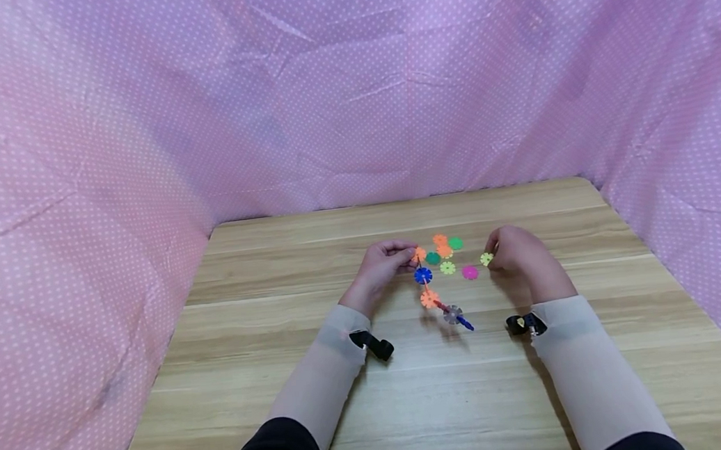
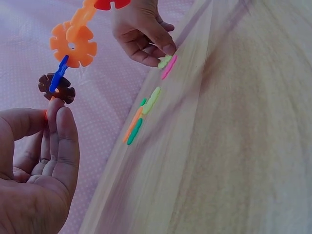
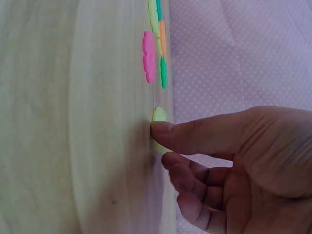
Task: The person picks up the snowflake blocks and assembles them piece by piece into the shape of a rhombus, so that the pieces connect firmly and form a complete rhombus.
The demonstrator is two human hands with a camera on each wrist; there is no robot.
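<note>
A pink cloth point(image 1: 351, 93) with white dots hangs around the back and sides. In front of it is a big wooden table point(image 1: 270, 371) with light brown stripes. A person's arms reach over it in pale sleeves point(image 1: 596, 369), black higher up. A small black camera point(image 1: 374, 345) sits on each wrist.

The two hands are apart. The left hand point(image 1: 384, 269) pinches one end of a bendy chain point(image 1: 430, 299) made of flower-shaped bits. The chain is above the table, between the arms, and slants down toward the person. It has orange, blue, red and gray bits.

The right hand point(image 1: 516, 250) pinches a yellow flower point(image 1: 486, 259) at its fingertips, down by the table top.

Between the hands, loose flowers lie on the table: two orange flowers point(image 1: 444, 251) touching, a pink flower point(image 1: 470, 273), a yellow-green flower point(image 1: 448, 268) and two green flowers point(image 1: 455, 243).
</note>
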